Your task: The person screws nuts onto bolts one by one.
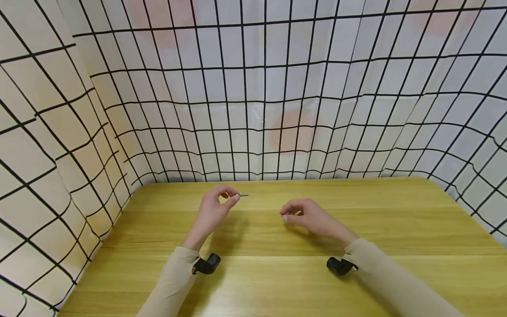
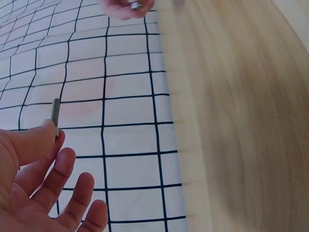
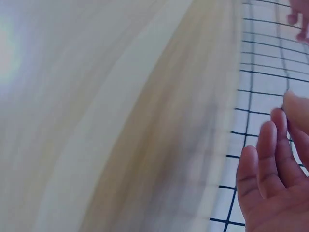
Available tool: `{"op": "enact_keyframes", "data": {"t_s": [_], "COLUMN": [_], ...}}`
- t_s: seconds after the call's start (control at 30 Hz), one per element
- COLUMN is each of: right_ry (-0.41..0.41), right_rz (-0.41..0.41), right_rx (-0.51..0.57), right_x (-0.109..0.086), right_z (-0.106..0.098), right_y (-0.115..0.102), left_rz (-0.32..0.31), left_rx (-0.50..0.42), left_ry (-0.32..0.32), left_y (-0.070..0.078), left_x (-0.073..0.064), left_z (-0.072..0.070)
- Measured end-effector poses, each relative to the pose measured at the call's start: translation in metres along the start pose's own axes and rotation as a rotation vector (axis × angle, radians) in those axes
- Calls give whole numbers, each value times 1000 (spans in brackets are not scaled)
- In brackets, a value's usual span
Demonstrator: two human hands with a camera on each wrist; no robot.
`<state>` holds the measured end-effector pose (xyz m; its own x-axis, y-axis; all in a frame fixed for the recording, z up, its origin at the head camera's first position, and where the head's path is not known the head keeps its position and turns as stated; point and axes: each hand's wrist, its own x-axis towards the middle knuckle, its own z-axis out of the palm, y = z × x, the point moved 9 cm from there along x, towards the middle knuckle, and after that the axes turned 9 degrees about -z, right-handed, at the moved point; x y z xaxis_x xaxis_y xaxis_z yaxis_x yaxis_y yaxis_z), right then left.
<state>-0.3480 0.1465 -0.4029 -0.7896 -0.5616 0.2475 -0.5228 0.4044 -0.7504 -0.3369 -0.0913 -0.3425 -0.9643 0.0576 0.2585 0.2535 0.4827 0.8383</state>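
Observation:
My left hand (image 1: 214,209) is raised above the wooden table, thumb and index finger pinching a short, thin grey metal rod (image 1: 243,194). In the left wrist view the rod (image 2: 55,113) points up from the fingertips, and the other fingers are loosely spread. To the right, my right hand (image 1: 310,215) hovers over the table with thumb and index fingertips together. Between them is a small shiny piece (image 2: 136,6), mostly covered by the fingers; its kind cannot be made out. The right wrist view shows the same hand (image 3: 275,169) from the palm side. The two hands are apart.
The wooden table (image 1: 269,273) spreads beneath both hands. White cloth with a black grid (image 1: 233,83) encloses the back and sides. A black wrist camera (image 1: 207,264) sits at the left cuff and another camera (image 1: 339,266) at the right cuff.

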Motion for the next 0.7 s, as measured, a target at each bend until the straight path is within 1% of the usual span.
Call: {"op": "enact_keyframes", "data": {"t_s": [0.1, 0.17, 0.27, 0.37, 0.47, 0.53, 0.7], "right_ry": [86, 141, 206, 262, 317, 344, 404], "right_rz": [10, 11, 13, 18, 34, 37, 25], "right_rx": [35, 55, 75, 102, 128, 143, 181], "right_x": [0, -1, -2, -2, -2, -1, 0], "right_z": [-5, -9, -15, -18, -19, -18, -17], "right_y": [-10, -22, -39, -48, -43, -39, -34], "left_rz": [12, 18, 19, 13, 10, 19, 33], "left_rx": [-2, -1, 1, 7, 8, 12, 4], "left_ry": [7, 9, 14, 20, 25, 25, 26], "left_y": [2, 2, 3, 4, 6, 8, 10], "left_x": [0, 0, -1, -1, -1, -1, -2], "left_z": [-1, -1, -2, -3, -4, -4, -4]}}
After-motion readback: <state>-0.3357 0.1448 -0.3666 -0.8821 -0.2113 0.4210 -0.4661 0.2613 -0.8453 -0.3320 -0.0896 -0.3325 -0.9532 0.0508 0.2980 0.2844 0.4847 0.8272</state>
